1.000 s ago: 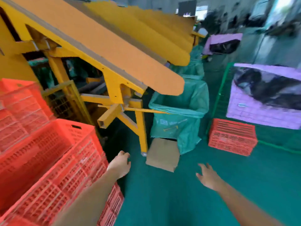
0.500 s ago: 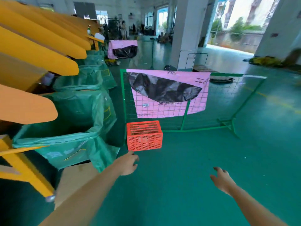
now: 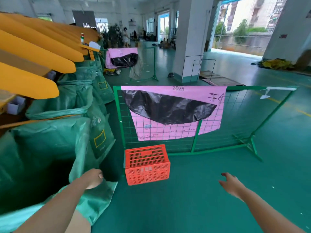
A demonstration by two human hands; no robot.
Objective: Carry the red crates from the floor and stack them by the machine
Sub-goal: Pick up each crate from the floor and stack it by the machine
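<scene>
One red crate (image 3: 147,163) sits upside down on the green floor (image 3: 193,199), slotted base facing up, nothing on it. It stands just in front of a green wire fence panel (image 3: 239,115), near the panel's left post. Hung on the fence above and behind the crate: a pink sheet (image 3: 178,132) marked 2025, with a black plastic bag (image 3: 166,108) draped over its upper part. Left of the crate, close but not clearly touching, an open green woven sack (image 3: 50,148), more green sacks (image 3: 80,91) lined up behind it. Above the sacks, yellow chutes (image 3: 33,47) of the machine slant down from the left.

Left hand (image 3: 93,178) is to the crate's left, well short of it, against the near sack's edge; fingers curled loosely inward, holding nothing that can be made out. Whether it touches the sack, cannot tell. Right hand (image 3: 231,183) is to the crate's right, well apart from it, over bare floor, fingers spread and relaxed, empty.

Behind the fence: white pillar (image 3: 191,39), second pink sheet (image 3: 122,56) on another fence, people far back, blurred. Open doorway far right with daylight.
</scene>
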